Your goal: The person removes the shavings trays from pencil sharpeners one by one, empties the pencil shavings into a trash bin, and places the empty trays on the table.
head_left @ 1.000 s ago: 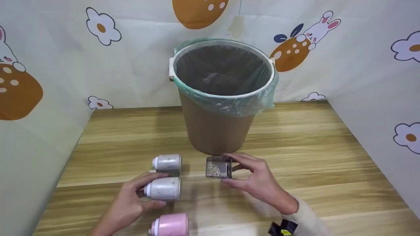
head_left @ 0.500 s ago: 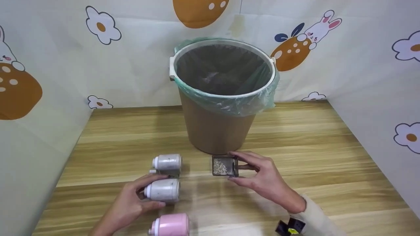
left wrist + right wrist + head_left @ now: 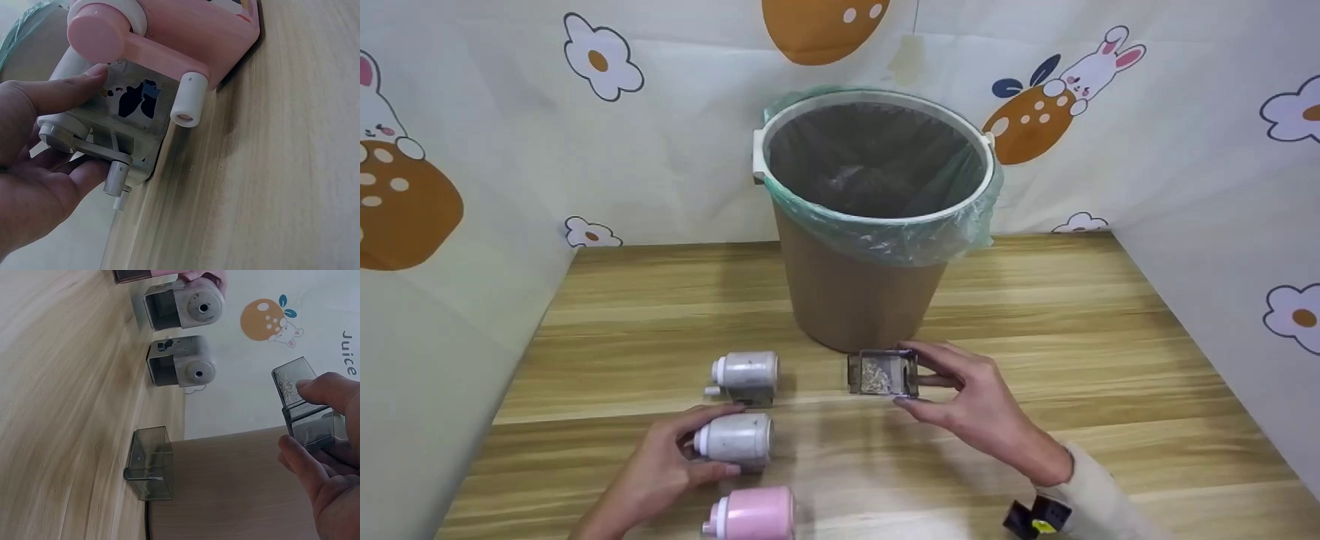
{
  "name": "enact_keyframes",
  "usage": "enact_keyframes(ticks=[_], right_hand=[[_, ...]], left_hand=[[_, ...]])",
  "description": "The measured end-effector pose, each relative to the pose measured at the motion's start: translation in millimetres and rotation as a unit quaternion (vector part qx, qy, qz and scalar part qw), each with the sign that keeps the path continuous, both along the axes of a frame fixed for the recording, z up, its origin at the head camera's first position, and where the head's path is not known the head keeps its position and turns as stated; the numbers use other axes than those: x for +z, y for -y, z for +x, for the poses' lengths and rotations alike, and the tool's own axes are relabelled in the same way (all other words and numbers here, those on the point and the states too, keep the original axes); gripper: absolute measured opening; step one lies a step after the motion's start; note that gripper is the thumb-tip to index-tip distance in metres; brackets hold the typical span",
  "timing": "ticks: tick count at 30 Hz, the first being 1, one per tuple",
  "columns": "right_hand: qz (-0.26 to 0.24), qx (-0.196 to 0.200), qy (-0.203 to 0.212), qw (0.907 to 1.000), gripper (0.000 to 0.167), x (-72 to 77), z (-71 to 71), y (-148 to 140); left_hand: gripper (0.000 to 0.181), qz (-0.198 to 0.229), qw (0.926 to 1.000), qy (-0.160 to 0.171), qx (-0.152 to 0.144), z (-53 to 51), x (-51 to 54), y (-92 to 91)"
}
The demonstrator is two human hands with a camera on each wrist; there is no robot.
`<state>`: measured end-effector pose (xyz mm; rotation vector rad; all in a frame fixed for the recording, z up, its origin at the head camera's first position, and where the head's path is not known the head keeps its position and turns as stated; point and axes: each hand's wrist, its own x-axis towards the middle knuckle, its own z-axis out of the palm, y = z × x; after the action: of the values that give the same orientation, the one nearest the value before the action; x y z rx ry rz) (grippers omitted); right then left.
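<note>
Three crank pencil sharpeners lie in a row to the left: a far grey pencil sharpener, a middle grey pencil sharpener and a pink pencil sharpener nearest. My left hand grips the middle one, thumb on its near side; in the left wrist view its crank points toward the palm side. My right hand pinches a clear smoky shavings drawer between thumb and fingers. Pale pencil shavings lie inside that drawer, held off the table. A second clear drawer stands on the table, its inside looking bare.
A brown trash bin lined with a green plastic bag stands at the back of the wood-grain table. Patterned cloth walls rise on three sides.
My right hand has shifted to the right and slightly away with the shavings drawer, whose tilt has changed a little. My left hand stays on the middle grey pencil sharpener.
</note>
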<state>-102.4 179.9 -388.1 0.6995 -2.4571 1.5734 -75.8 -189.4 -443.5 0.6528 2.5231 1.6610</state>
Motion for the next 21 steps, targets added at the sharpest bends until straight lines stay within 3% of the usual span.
enact_keyframes(ticks=[12, 17, 21], right_hand=[[-0.02, 0.001, 0.009, 0.9998, 0.056, 5.2, -3.9, -2.7], [-0.032, -0.002, 0.007, 0.9995, 0.057, 8.3, -4.3, -4.4], [-0.034, -0.008, 0.006, 0.9994, 0.057, 13.9, -4.4, -6.9]], left_hand=[[0.061, -0.015, 0.9995, 0.01, 0.024, -3.3, -3.4, 1.5], [0.063, -0.017, 0.9992, 0.024, 0.027, -4.0, -4.3, 2.3], [0.063, -0.02, 0.9995, 0.013, 0.021, -4.7, -6.5, 2.8]])
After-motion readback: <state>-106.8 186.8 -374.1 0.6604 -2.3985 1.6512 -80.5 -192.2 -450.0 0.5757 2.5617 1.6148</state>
